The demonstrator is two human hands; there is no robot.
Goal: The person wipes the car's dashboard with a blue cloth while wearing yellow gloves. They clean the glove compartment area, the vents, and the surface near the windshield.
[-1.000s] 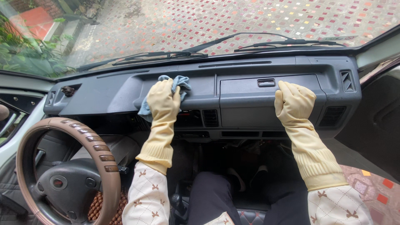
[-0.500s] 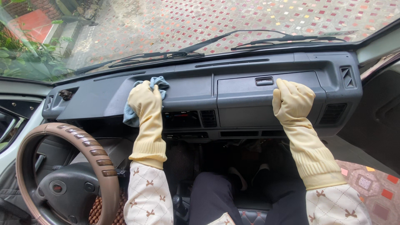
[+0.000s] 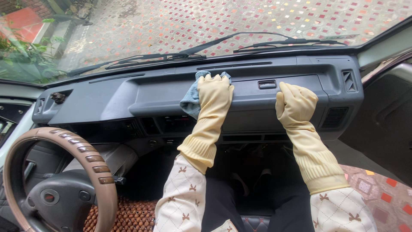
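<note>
While the left hand (image 3: pixel 214 92) presses a blue cloth (image 3: pixel 192 101) flat-fingered against the dashboard (image 3: pixel 128 96) near its middle, the right hand (image 3: pixel 296 103) rests beside the glovebox latch (image 3: pixel 267 84), fingers curled, holding nothing.

The left hand (image 3: pixel 214 92) covers most of the blue cloth (image 3: pixel 192 101); the steering wheel (image 3: pixel 64 172) is cut off at the frame's edge.

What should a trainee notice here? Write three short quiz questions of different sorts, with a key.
1. True or false: the left hand presses a blue cloth on the dashboard.
2. The right hand rests: A) on the steering wheel; B) below the glovebox latch; C) on a wiper.
3. What colour are the gloves?

Key: 1 true; 2 B; 3 pale yellow.
</note>
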